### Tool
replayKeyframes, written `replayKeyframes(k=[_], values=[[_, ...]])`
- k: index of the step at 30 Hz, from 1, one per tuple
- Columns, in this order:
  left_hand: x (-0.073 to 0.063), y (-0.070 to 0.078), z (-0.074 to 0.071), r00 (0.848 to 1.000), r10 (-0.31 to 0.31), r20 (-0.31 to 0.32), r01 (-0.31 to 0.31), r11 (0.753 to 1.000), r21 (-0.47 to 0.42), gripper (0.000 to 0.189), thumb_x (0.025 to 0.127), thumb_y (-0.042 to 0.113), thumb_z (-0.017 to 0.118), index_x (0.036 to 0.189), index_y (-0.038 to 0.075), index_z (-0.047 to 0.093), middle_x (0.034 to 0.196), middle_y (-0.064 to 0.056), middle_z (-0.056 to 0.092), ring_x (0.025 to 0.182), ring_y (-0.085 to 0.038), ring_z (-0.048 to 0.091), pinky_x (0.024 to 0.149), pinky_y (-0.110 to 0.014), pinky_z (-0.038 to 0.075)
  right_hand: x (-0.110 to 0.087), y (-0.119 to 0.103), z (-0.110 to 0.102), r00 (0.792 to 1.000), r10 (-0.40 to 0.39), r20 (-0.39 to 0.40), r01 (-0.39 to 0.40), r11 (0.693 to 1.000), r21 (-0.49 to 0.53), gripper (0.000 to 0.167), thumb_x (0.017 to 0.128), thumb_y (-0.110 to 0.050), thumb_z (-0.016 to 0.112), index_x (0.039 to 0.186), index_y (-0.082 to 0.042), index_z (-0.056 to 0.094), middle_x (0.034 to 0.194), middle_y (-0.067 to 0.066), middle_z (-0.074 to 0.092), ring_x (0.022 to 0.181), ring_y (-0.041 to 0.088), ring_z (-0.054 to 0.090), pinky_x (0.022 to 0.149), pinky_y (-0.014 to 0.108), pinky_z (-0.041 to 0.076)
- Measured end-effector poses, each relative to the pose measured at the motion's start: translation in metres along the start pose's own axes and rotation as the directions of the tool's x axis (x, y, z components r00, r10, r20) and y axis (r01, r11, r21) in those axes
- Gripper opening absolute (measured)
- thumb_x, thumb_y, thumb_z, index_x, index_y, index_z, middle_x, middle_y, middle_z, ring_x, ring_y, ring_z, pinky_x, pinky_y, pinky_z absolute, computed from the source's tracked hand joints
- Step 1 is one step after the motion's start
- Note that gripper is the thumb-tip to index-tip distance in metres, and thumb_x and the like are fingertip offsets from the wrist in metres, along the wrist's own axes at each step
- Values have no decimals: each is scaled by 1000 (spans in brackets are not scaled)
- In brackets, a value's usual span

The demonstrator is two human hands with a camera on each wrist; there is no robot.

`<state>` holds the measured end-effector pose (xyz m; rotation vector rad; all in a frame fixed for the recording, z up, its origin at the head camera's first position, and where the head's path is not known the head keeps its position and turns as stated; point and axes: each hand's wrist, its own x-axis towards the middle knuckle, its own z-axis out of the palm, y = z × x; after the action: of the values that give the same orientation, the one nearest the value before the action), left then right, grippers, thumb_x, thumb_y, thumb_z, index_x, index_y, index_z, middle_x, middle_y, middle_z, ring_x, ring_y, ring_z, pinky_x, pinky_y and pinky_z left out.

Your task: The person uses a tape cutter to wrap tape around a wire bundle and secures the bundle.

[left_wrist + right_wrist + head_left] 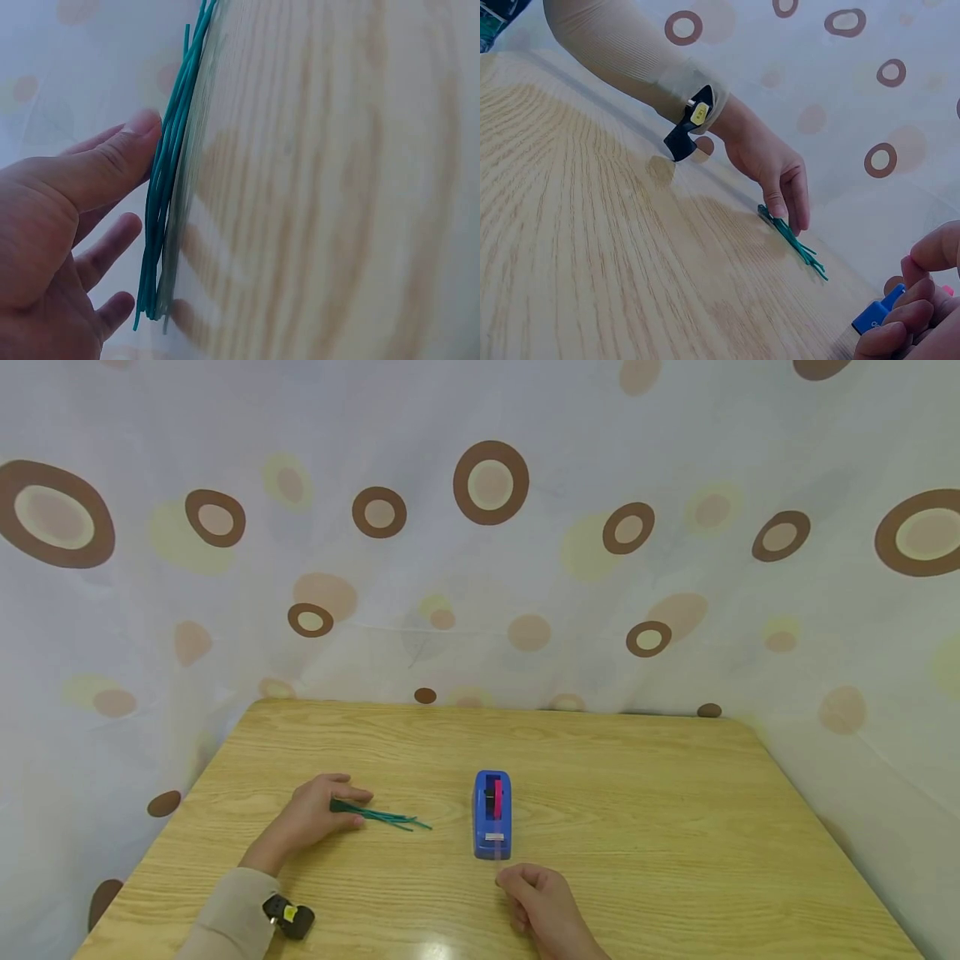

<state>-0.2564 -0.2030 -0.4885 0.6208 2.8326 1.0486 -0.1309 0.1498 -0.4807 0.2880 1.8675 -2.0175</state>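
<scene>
A loose bundle of thin green stems (386, 817) lies on the table, left of centre. My left hand (322, 810) is over its near-left end, thumb on one side and fingers spread on the other. In the left wrist view the thumb tip (142, 122) is right at the bundle, while the lower fingers stand apart from it. A blue tape dispenser (482, 810) with a pink roll stands in the middle of the table. From its front edge a clear strip of tape (497, 852) runs toward me, and my right hand (547, 906) pinches its end between thumb and forefinger.
The wooden table (660, 827) reaches back to a curtain (570, 468) with brown circles, which also hangs along both sides. A black wrist camera (288, 917) is strapped over my left sleeve (232, 914), low above the tabletop.
</scene>
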Motion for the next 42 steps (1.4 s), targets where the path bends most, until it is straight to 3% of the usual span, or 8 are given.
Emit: replayKeyframes(k=[6, 12, 16, 34, 42], values=[[-1, 0, 0, 1000, 18, 18, -17, 999, -34, 35, 82, 19, 80, 115, 11, 75, 118, -5, 69, 129, -43, 46, 103, -60, 35, -2, -1, 0, 1000, -9, 3, 9, 1000, 2, 20, 98, -18, 62, 94, 1, 67, 65, -3, 45, 58, 11, 42, 54, 23, 37], [-1, -1, 1, 999, 17, 34, -14, 996, -92, 32, 84, 17, 79, 115, 10, 75, 113, -4, 71, 113, -33, 61, 96, -52, 46, -4, -1, -1, 1000, -25, 3, 25, 1000, 0, 19, 97, -18, 61, 89, -1, 65, 64, -4, 44, 58, 10, 41, 53, 22, 37], [-1, -1, 1, 999, 27, 35, -23, 994, -106, 28, 84, 16, 78, 112, 11, 76, 111, -3, 72, 107, -30, 64, 92, -49, 49, -4, 0, -1, 1000, -30, 4, 30, 1000, 6, 19, 97, -18, 61, 88, -1, 65, 64, -4, 44, 58, 10, 41, 53, 22, 37], [-2, -6, 1, 995, 98, -17, -97, 995, 28, 25, 80, 10, 81, 105, 10, 78, 102, 1, 73, 99, -25, 66, 88, -46, 51, -4, 2, -1, 1000, -15, 9, 15, 1000, -11, 21, 97, -18, 61, 95, 1, 67, 66, -3, 45, 59, 12, 42, 54, 22, 38], [-1, -9, 2, 984, 167, -62, -155, 974, 162, 25, 76, 17, 85, 100, 15, 79, 97, 8, 68, 96, -23, 61, 87, -48, 48, -5, 1, -1, 1000, -13, -7, 13, 1000, -17, 21, 97, -19, 62, 95, 2, 67, 66, -4, 45, 59, 11, 42, 54, 22, 38]])
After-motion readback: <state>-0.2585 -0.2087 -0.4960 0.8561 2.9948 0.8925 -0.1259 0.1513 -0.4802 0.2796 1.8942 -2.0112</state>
